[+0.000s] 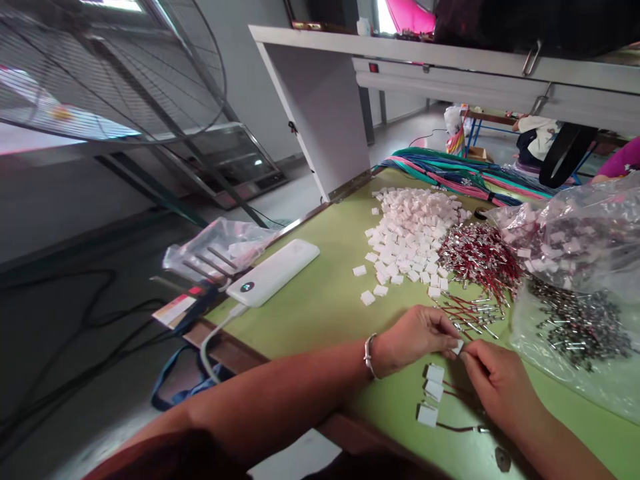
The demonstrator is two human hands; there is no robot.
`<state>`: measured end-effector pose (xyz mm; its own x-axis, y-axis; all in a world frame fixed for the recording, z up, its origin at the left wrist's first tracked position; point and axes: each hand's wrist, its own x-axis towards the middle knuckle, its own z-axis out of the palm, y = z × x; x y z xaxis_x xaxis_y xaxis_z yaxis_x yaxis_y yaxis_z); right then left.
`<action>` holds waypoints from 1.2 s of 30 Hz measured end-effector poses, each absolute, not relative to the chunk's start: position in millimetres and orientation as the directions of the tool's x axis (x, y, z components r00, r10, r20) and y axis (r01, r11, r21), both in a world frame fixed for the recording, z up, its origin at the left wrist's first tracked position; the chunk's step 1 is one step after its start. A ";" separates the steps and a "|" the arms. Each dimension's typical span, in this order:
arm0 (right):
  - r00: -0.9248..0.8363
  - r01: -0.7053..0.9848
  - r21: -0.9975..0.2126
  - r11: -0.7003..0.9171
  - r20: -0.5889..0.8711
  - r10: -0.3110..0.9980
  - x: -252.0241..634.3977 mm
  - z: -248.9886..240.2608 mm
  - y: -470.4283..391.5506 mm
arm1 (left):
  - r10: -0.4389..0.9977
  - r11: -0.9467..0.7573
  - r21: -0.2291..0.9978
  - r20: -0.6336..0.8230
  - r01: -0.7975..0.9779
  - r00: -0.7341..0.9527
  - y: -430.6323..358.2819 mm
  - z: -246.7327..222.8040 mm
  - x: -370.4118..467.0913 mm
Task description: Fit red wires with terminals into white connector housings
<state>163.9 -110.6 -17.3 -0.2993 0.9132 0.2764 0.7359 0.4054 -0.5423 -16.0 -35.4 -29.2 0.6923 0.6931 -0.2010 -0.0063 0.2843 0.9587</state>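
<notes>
My left hand (417, 337), with a bracelet at the wrist, pinches a small white plastic connector housing (457, 347) between thumb and fingertips. Right up against it, the closed fingers of my right hand (497, 377) grip what looks like a short wire, mostly hidden by the fingertips. Below the hands lie several white housings with dark red wires attached; one wired housing (427, 415) is nearest me. Short red wires with metal terminals (473, 313) are spread just beyond my fingers. Behind them are a heap of red wires (480, 260) and a big pile of white housings (413, 230).
A clear plastic bag (600, 227) with more housings and a heap of dark wires (583, 327) lie on the right. A white power bank (274, 272) with a cable sits left. Coloured wire bundles (450, 170) stretch along the back. A large fan (115, 73) stands left; people sit beyond.
</notes>
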 end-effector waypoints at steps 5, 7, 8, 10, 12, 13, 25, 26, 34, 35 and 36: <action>-0.371 0.724 -0.555 0.409 0.186 0.910 164.0 -11.7 -114.6 | 0.818 -0.359 0.870 0.119 0.338 0.562 -13.3 -8.2 -27.3; -0.419 0.721 -0.548 0.423 0.141 0.897 165.1 -10.2 -117.2 | 0.838 -0.489 0.688 0.201 0.535 0.507 -2.6 -6.1 -29.5; -0.421 0.726 -0.536 0.431 0.148 0.895 166.2 -10.2 -117.5 | 0.837 -0.509 0.615 0.191 0.602 0.512 1.6 -6.9 -29.5; -0.367 0.769 -0.475 0.428 0.220 0.904 170.1 -12.5 -114.6 | 0.829 -0.525 0.526 0.139 0.669 0.542 7.3 -11.1 -27.8; -0.277 0.850 -0.367 0.378 0.300 0.913 174.6 -17.8 -108.2 | 0.821 -0.535 0.511 0.127 0.673 0.556 9.8 -15.6 -25.8; -0.240 0.890 -0.306 0.339 0.319 0.917 176.5 -21.1 -104.5 | 0.818 -0.539 0.520 0.134 0.663 0.560 10.2 -17.3 -25.3; -0.154 0.888 -0.384 0.253 0.271 0.950 182.6 -26.6 -99.6 | 0.863 -0.443 0.663 0.135 0.603 0.486 12.2 -18.0 -35.1; -0.137 0.866 -0.434 0.247 0.270 0.953 183.1 -24.8 -100.2 | 0.881 -0.403 0.726 0.142 0.558 0.452 12.5 -18.0 -35.8; -0.091 0.722 -0.647 0.247 0.265 0.960 177.3 -10.5 -103.9 | 0.798 0.241 0.967 -0.150 -0.081 0.584 -9.3 -17.6 -29.9; -0.093 0.719 -0.649 0.248 0.264 0.960 176.7 -9.6 -104.4 | 0.778 0.275 0.954 -0.146 -0.122 0.611 -12.9 -18.2 -27.9; -0.100 0.718 -0.648 0.256 0.268 0.958 176.4 -9.2 -104.8 | 0.756 0.307 0.940 -0.147 -0.148 0.637 -15.8 -18.7 -26.1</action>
<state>176.4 -104.8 -9.2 -0.0995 0.9581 0.2685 0.7177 0.2560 -0.6476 -26.1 -15.8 -18.7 0.6375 0.7564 -0.1467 -0.1477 0.3068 0.9403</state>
